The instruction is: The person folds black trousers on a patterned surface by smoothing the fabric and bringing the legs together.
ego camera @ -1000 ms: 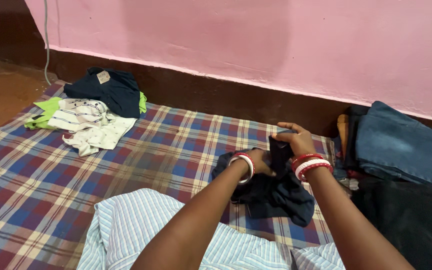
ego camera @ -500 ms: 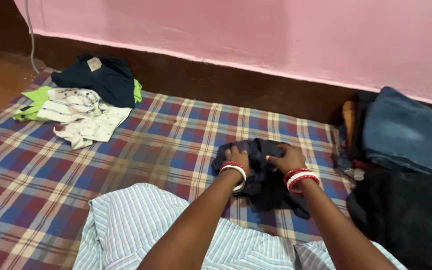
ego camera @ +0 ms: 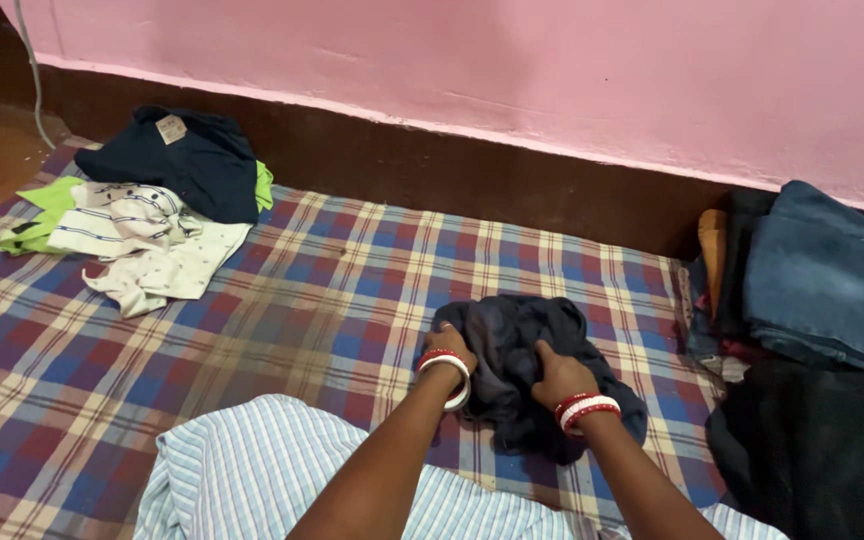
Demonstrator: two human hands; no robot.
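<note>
Both hands have come down from where they were raised a second ago, when the right one held a fold of dark cloth up off the mat; now they press into the dark navy garment [ego camera: 537, 370], which lies bunched and rumpled on the checked mat [ego camera: 302, 290] just in front of the person's knees.

As far as the folding goes, this piece looks barely begun: it is a loose heap with no clean edge or flat panel showing. To the right, a folded blue denim garment [ego camera: 832, 275] and a dark cloth [ego camera: 822, 440] are piled against the pink wall [ego camera: 552, 60]. Far left, well apart, a navy garment [ego camera: 187, 165], a white printed garment [ego camera: 152, 245] and a lime green piece [ego camera: 37, 205] lie in a loose heap, apparently not yet sorted.

The left hand [ego camera: 452, 350] is curled over the garment's left edge, fingers tucked into the cloth. The right hand [ego camera: 557, 378] rests on the middle of it, fingers bent and gripping a fold.
</note>
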